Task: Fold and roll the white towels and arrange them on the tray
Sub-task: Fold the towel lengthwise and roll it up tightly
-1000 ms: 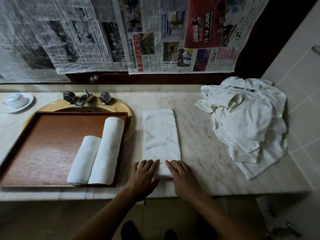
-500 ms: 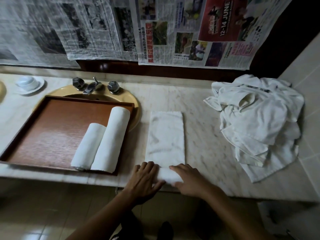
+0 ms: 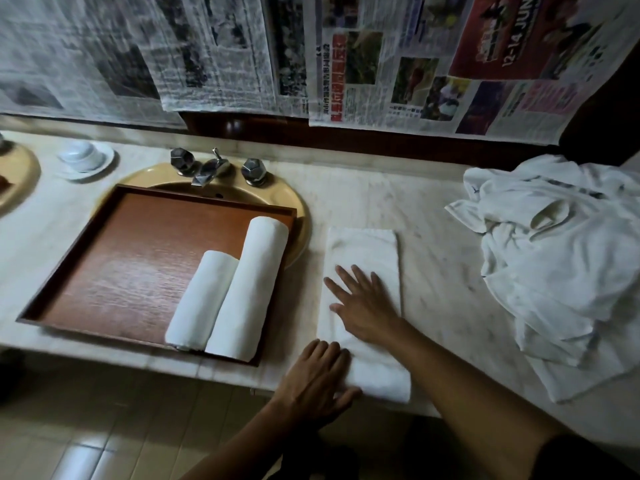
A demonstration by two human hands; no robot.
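Right hand (image 3: 363,306) flat, smoothing towel (image 3: 363,249) on bench (image 3: 436,271); left hand (image 3: 317,379), fingers loose, pins near rolled end, likely so the roll starts tight.

There is one view only, from the person's head (a wide lens, so the edges bend). It looks forward and down on the counter (image 3: 433,237) from near; the wall (image 3: 207,46) fills the top.

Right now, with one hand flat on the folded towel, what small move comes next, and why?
Probably roll the near end forward. The left hand rests on a started roll at the near edge of the folded towel, the right hand lies flat on the part ahead, and the tray holds two finished rolls.
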